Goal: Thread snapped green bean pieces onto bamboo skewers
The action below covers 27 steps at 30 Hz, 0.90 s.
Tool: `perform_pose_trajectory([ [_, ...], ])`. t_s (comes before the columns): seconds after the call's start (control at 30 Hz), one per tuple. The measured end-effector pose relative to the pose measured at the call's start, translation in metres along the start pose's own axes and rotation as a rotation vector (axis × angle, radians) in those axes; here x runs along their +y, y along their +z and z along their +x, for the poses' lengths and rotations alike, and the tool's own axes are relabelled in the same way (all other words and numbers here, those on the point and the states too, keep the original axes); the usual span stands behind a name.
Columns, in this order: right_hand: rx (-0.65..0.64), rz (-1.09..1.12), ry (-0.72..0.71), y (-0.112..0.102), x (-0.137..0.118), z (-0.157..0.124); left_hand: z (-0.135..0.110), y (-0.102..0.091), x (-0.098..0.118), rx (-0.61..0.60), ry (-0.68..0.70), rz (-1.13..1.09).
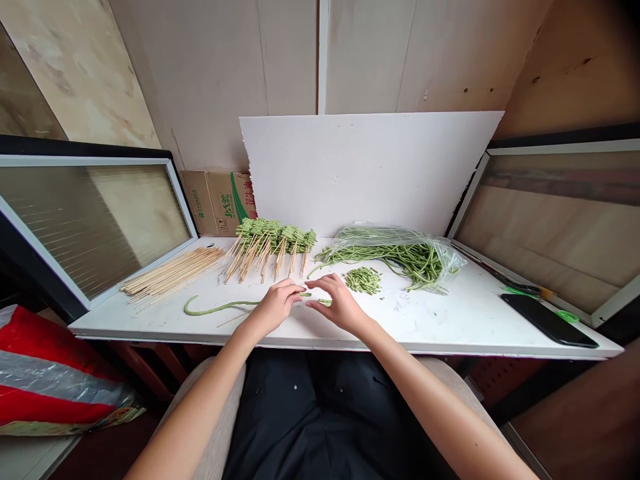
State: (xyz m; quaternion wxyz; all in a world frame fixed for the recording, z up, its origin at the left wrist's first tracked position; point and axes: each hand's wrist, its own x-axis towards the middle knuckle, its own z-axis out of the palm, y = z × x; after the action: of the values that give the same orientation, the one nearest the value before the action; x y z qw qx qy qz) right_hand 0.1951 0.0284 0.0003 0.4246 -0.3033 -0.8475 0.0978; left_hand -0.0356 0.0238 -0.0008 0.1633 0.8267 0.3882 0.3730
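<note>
My left hand (277, 303) pinches one end of a long green bean (215, 309) that curls off to the left on the white table (450, 320). My right hand (336, 300) pinches the same bean a little to the right, where a short green stretch shows between the fingers. Just beyond the right hand lies a small heap of cut bean pieces (363, 279). A row of finished bean skewers (273, 243) lies behind the hands. Bare bamboo sticks (173, 272) are piled at the left.
A clear plastic bag of long green beans (400, 253) lies at the back right. A black phone (547, 320) and green-handled scissors (520, 288) lie at the table's right end. A white board leans against the wall, with a cardboard box (220, 200) to its left.
</note>
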Motion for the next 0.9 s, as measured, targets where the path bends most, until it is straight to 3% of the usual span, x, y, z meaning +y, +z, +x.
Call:
perform_pose_trajectory([
  [0.27,0.121,-0.057,-0.075,-0.002,0.003,0.001,0.002,0.001,-0.005,0.057,-0.102,-0.104],
  [0.63,0.102,-0.073,-0.09,-0.001,0.0,-0.002,0.001,0.009,0.005,0.163,-0.016,-0.045],
  [0.9,0.178,-0.083,-0.09,0.011,0.003,-0.009,0.002,0.014,0.008,0.091,-0.088,-0.142],
])
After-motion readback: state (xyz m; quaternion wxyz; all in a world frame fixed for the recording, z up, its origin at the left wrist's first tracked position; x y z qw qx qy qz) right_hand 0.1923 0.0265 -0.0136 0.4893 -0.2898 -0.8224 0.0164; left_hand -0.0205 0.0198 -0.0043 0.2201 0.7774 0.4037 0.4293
